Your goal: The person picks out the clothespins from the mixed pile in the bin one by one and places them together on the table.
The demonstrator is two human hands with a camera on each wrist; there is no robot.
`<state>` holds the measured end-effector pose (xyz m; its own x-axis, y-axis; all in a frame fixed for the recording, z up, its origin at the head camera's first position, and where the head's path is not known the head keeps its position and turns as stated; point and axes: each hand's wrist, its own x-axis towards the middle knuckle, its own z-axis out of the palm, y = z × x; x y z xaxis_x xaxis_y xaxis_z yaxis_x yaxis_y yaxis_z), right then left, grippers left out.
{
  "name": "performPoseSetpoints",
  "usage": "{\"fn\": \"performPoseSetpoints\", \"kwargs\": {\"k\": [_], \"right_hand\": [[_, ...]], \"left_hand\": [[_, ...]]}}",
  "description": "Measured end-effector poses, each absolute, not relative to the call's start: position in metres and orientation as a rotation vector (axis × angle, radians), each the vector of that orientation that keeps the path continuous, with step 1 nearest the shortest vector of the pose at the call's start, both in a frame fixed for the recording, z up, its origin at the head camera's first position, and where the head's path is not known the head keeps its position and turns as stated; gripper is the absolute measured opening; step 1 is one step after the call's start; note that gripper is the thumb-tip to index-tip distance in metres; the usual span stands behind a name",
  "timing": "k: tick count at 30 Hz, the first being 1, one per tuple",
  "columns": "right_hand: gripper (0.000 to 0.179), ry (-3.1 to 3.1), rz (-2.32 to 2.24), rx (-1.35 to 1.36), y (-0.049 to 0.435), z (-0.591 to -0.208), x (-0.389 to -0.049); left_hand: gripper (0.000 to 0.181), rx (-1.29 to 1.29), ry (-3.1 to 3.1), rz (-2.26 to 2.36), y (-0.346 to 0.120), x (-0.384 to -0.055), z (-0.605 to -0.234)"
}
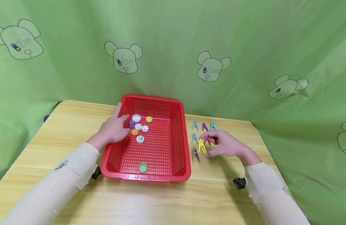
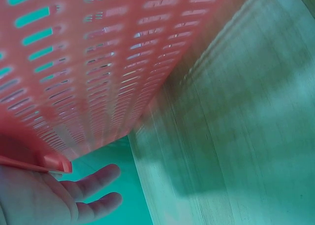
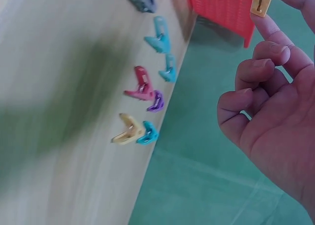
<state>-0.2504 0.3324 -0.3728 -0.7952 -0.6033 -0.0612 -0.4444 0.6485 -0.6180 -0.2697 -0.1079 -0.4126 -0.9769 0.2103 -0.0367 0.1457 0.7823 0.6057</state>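
My left hand [image 1: 114, 128] lies over the left rim of a red perforated plastic basket [image 1: 187, 168]. Thumb and forefinger reach to its inner side, while in the left wrist view two straight fingers [image 2: 98, 180] extend outside below the rim. To the basket's right, my right hand [image 1: 225, 143] pinches a yellow clothespin [image 1: 201, 146] between thumb and forefinger; its other fingers are loosely curled. Around it lie a grey clothespin [image 1: 195, 154], a red one [image 3: 141, 83], a purple one [image 1: 205, 126] and several teal ones [image 1: 194, 137]. The right wrist view shows another yellow clothespin [image 3: 128, 130] on the table.
Inside the basket lie several bottle caps: white ones such as this cap [image 1: 136, 117], yellow ones [image 1: 149, 119], a purple one [image 1: 132, 123] and a green one [image 1: 143, 167] near the front wall. A green curtain [image 1: 173, 62] hangs behind the wooden table [image 1: 150, 206].
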Motion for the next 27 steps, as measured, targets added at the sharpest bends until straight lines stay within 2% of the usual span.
{"fn": "performPoseSetpoints", "kwargs": {"k": [7,27], "right_hand": [[0.045,2.604,-0.896,-0.793,0.343,-0.384,-0.245],[0.054,2.597,-0.891,-0.629,0.375,-0.418,-0.247]], "left_hand": [[0.065,0.285,2.864,0.964,-0.107,-0.268,-0.411],[0.065,0.293,2.891,0.917,-0.107,-0.269,-0.412]]}}
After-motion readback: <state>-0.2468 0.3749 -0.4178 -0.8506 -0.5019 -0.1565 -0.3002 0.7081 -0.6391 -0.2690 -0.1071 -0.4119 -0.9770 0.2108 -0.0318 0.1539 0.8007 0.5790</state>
